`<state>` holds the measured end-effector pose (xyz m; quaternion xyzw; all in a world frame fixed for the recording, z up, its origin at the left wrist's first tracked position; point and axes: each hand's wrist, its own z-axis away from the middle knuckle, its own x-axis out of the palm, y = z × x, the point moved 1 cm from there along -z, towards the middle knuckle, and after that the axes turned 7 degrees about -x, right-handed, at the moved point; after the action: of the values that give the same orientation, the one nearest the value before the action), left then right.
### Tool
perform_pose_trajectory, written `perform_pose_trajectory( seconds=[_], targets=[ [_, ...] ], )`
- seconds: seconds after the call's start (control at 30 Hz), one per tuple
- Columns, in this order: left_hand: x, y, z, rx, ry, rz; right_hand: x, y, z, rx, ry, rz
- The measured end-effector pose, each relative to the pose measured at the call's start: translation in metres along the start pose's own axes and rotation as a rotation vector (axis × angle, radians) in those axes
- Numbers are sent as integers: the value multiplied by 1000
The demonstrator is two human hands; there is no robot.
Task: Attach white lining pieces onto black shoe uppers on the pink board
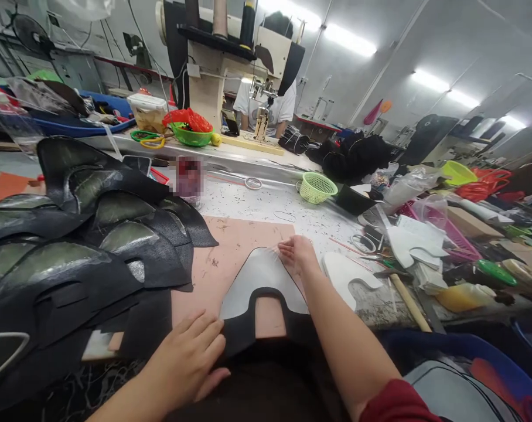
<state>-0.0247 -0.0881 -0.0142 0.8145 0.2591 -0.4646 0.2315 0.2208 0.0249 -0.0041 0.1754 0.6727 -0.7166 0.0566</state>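
Note:
A grey U-shaped cut piece (pixel 259 281) with black legs lies on a pink cutting mat (pixel 231 246). My left hand (pixel 187 357) rests flat on the piece's near left leg, fingers stretched out. My right hand (pixel 297 253) lies at the piece's far right edge, fingers extended and pressing on it. Neither hand holds anything.
A pile of black shoe-upper pieces (pixel 81 234) fills the left. White cut pieces (pixel 349 275), scissors (pixel 362 243), a hammer handle (pixel 409 302), a green basket (pixel 317 187) and bottles crowd the right. A sewing machine (pixel 231 58) and a person in white (pixel 279 108) are behind.

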Motion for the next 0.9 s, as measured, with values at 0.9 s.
perform_pose_trajectory(
  seconds=[0.9],
  targets=[
    [82, 9, -139, -283, -541, 28, -65, 76, 172, -1072, 113, 613]
  ],
)
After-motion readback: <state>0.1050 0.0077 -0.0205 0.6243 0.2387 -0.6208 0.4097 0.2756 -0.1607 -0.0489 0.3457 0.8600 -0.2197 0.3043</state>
